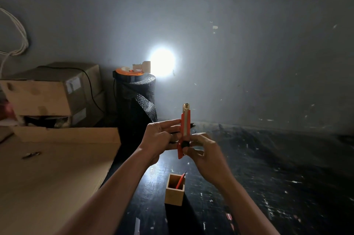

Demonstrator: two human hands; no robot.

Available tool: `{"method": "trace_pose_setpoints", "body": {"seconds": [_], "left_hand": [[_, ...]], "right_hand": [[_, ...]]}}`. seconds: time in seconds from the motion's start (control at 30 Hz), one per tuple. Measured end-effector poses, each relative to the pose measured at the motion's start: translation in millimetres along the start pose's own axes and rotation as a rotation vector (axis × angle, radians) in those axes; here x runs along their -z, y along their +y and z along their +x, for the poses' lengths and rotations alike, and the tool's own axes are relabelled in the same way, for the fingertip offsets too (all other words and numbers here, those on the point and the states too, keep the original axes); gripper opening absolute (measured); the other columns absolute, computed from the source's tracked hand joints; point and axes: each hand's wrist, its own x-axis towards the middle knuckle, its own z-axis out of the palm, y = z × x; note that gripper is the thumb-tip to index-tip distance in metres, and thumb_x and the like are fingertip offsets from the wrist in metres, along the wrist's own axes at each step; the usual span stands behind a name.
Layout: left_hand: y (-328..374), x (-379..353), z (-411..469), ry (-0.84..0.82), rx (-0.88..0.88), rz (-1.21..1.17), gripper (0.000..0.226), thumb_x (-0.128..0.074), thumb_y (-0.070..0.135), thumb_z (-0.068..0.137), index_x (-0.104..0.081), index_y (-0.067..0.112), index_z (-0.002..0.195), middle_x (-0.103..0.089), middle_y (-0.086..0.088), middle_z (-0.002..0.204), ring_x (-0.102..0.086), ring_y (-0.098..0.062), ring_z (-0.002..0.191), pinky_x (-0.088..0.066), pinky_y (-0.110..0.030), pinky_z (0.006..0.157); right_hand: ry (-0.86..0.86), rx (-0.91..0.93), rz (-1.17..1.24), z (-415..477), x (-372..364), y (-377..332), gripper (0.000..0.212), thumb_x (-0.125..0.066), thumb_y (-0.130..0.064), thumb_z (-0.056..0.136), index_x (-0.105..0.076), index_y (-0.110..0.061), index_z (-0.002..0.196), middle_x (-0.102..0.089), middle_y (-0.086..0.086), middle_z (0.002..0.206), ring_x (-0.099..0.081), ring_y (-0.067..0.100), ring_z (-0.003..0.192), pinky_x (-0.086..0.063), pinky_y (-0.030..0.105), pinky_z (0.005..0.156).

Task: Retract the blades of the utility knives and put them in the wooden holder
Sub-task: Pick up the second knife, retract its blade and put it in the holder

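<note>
I hold an orange utility knife upright above the dark table, its metal tip pointing up. My right hand grips its lower end, thumb on the black slider. My left hand touches the knife's left side with its fingertips and also seems to hold dark objects, too dim to make out. Below the hands stands a square wooden holder with one orange knife leaning inside it.
A large cardboard sheet covers the left side, with a small metal piece on it. Cardboard boxes stack behind. A black bubble-wrap roll carries a bright lamp. The dark table is paint-flecked.
</note>
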Motion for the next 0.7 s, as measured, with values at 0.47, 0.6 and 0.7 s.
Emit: {"method": "trace_pose_setpoints", "body": {"seconds": [0.47, 0.6, 0.7], "left_hand": [[2.4, 1.5, 8.3, 0.009, 0.000, -0.035, 0.044, -0.063, -0.015, 0.089, -0.077, 0.017, 0.115, -0.082, -0.012, 0.107, -0.079, -0.032, 0.096, -0.063, -0.051, 0.087], [3.1, 0.5, 7.1, -0.010, -0.019, -0.008, 0.043, -0.063, -0.013, 0.091, -0.076, 0.019, 0.116, -0.082, -0.010, 0.108, -0.080, -0.031, 0.096, -0.062, -0.052, 0.088], [2.0, 2.7, 5.4, -0.005, -0.022, 0.000, 0.043, -0.063, -0.012, 0.092, -0.075, 0.019, 0.119, -0.082, -0.008, 0.109, -0.080, -0.029, 0.097, -0.062, -0.054, 0.090]], "right_hand": [[0.099, 0.012, 0.093, 5.2, -1.5, 0.5, 0.028, -0.074, -0.026, 0.090, -0.067, -0.035, 0.115, -0.062, -0.033, 0.104, -0.062, -0.019, 0.095, -0.049, 0.001, 0.070], [0.084, -0.014, 0.065, 7.9, -3.6, 2.1, 0.017, -0.072, -0.024, 0.091, -0.069, -0.033, 0.105, -0.064, -0.031, 0.101, -0.062, -0.020, 0.093, -0.048, 0.003, 0.069], [0.061, 0.007, 0.059, 7.2, -3.2, 2.4, 0.021, -0.069, -0.018, 0.094, -0.073, -0.028, 0.112, -0.065, -0.029, 0.103, -0.062, -0.018, 0.094, -0.047, 0.000, 0.073]]}}
